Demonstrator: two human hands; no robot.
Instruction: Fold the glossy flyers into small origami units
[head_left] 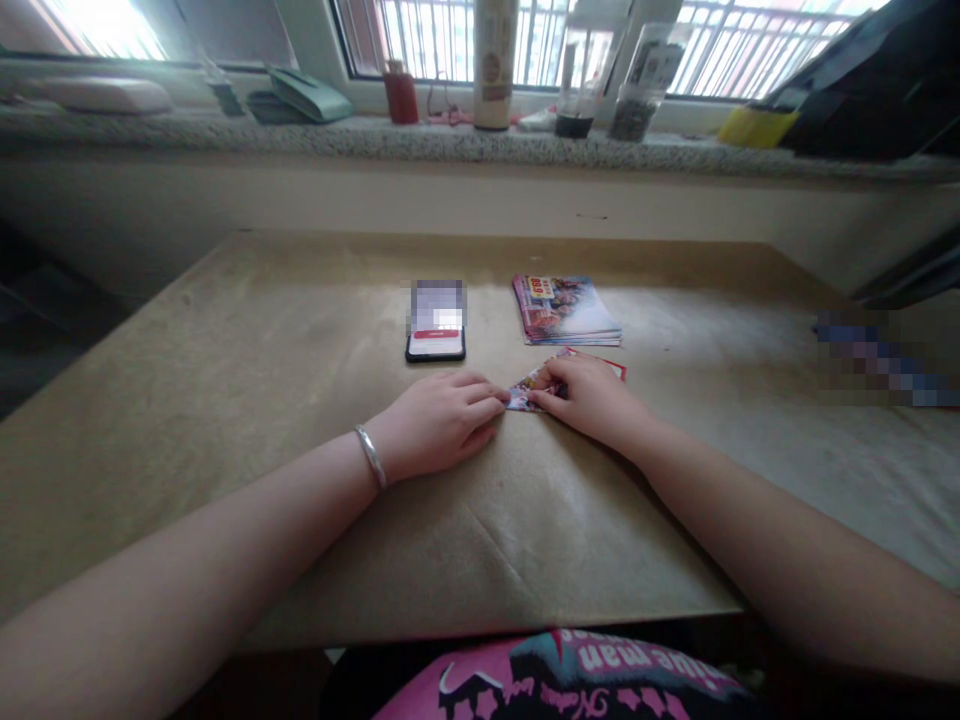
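A colourful printed sheet of paper (521, 397), folded to a point at its left end, lies on the table between my hands. Over its middle, my right hand (585, 395) is closed, thumb and fingers pinching it; part of the print is hidden beneath. A red-edged corner sticks out behind the knuckles. My left hand (448, 415), with a silver bracelet at the wrist, rests palm down with fingers stretched, the fingertips touching the left tip of the paper. Just beyond lies a stack of similar printed leaflets (566, 312).
A phone (436, 345) with a lit, partly blurred screen lies beyond my left hand. On the granite windowsill (420, 145) stand a red bottle (400, 95), a tall cream bottle (493, 70) and clear containers. A dark bag (877, 90) sits at the right.
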